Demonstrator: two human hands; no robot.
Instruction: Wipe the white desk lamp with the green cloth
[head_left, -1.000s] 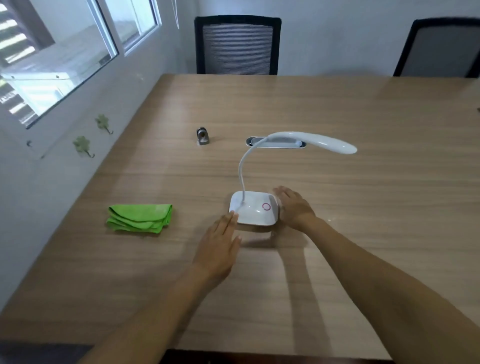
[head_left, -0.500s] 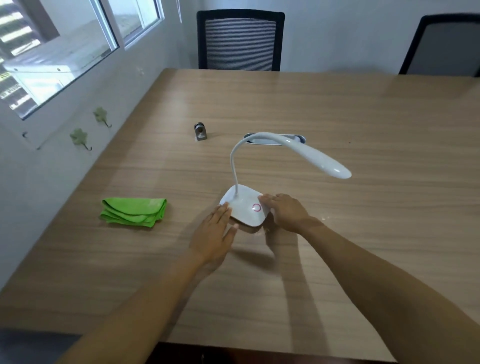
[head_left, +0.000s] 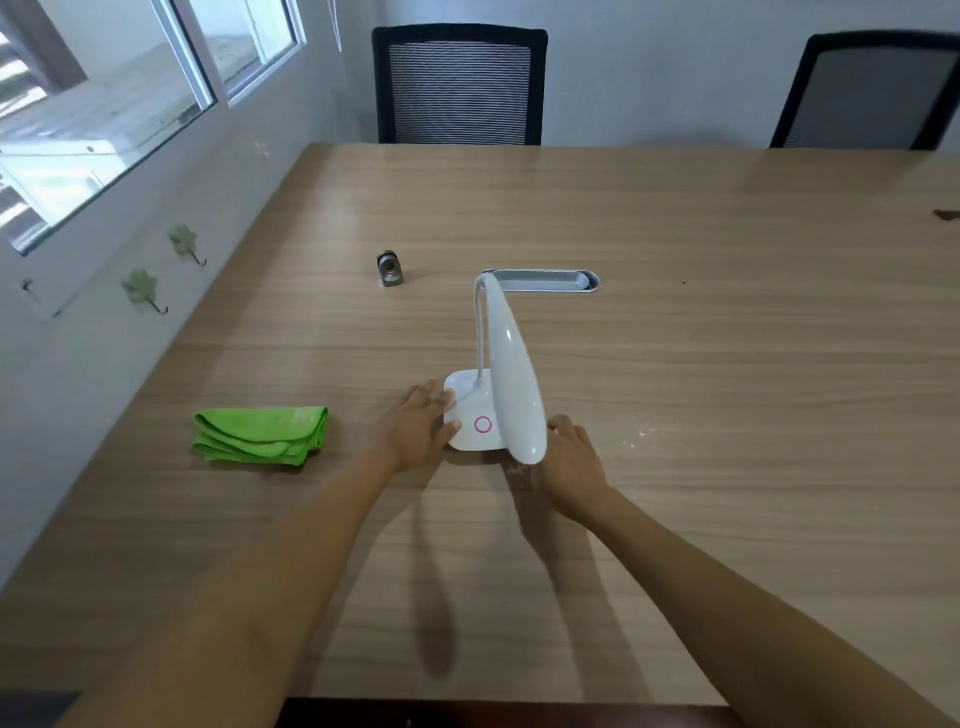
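The white desk lamp (head_left: 511, 374) stands in the middle of the wooden table (head_left: 727, 364), its square base marked with a pink ring and its long head pointing toward me over the base. My left hand (head_left: 418, 423) grips the left side of the base. On the right side, my right hand (head_left: 571, 462) holds the base, partly hidden behind the lamp head. The folded green cloth (head_left: 260, 435) lies on the table to the left of the lamp, apart from both hands.
A small grey metal object (head_left: 389, 268) sits behind the lamp on the left, and a silver cable slot (head_left: 543, 281) is set into the table behind it. Two black mesh chairs (head_left: 460, 85) stand at the far edge. The wall with hooks and windows runs along the left.
Both hands have turned the lamp on its base, so the head swung from pointing right to pointing toward me. The cloth has not moved.
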